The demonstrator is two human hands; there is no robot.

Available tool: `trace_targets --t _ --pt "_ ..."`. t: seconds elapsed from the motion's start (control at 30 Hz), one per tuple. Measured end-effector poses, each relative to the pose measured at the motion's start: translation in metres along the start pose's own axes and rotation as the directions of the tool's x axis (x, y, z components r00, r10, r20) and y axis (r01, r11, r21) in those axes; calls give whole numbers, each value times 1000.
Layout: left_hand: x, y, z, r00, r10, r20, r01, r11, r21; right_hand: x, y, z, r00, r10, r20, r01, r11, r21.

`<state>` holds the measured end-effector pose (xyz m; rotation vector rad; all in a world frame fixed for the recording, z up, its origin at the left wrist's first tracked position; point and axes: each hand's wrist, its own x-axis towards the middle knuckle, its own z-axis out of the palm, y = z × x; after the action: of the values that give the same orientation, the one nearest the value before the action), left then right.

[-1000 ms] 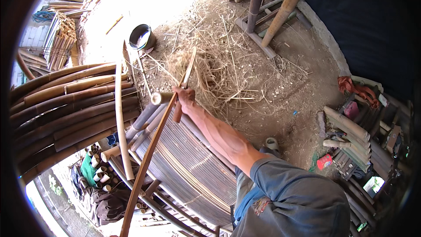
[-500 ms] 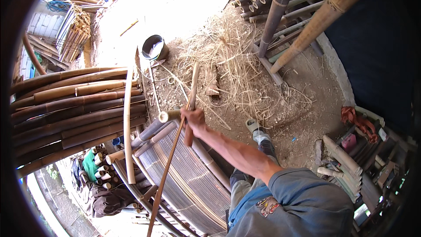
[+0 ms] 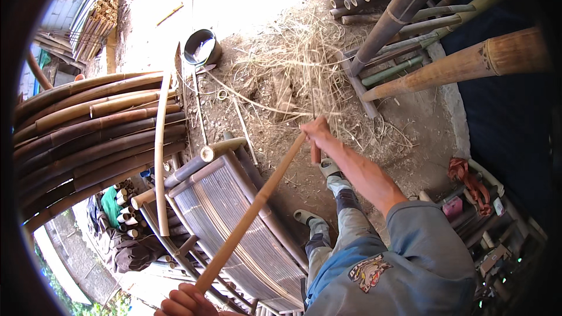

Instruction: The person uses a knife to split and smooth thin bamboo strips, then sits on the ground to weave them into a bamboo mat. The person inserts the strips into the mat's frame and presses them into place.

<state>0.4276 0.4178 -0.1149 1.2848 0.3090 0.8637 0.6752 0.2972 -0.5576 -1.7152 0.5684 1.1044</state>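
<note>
A long bamboo strip [image 3: 257,205] runs slantwise from the lower left up to the middle of the view. My left hand [image 3: 188,302] is closed around its near end, partly cut off by the lower edge. At its far end, my right hand [image 3: 317,132] grips what looks like a knife [image 3: 315,153]; its reddish-brown handle sticks out below the fist. Beyond the hand its blade is thin and blurred. The strip's far end meets my right hand; whether the fingers hold it too is hidden.
Left of the strip stands a slatted bamboo bench [image 3: 222,205], with a pale bamboo slat [image 3: 161,158] beside it. Stacked poles [image 3: 93,134] fill the left. A black bucket [image 3: 214,54] and a heap of shavings [image 3: 304,52] lie ahead; upright poles [image 3: 392,23] stand right.
My right hand has moved right with the knife and the strip's far end. My left hand has come into view at the lower edge, on the strip. The view has shifted slightly.
</note>
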Motion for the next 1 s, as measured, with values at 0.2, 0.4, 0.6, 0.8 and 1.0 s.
trace_targets --t 0.2,0.4,0.6,0.8,1.0 --pt "26 -52 10 992 108 61 -107 994 -23 46 -144 -54 938 -264 -224 255 964 -69" --pt "41 -34 -8 987 66 148 -54 995 -82 25 -112 -22 902 -370 -223 368 928 -52" --pt "35 72 -41 940 244 241 -202 962 -184 -113 53 112 999 -33 -34 44 908 417" --pt "40 88 -26 708 270 652 -288 954 -83 -115 45 250 967 -156 201 52 894 444" --pt "40 -13 -22 974 226 -16 -218 956 195 7 22 255 843 -9 538 -140 962 235"
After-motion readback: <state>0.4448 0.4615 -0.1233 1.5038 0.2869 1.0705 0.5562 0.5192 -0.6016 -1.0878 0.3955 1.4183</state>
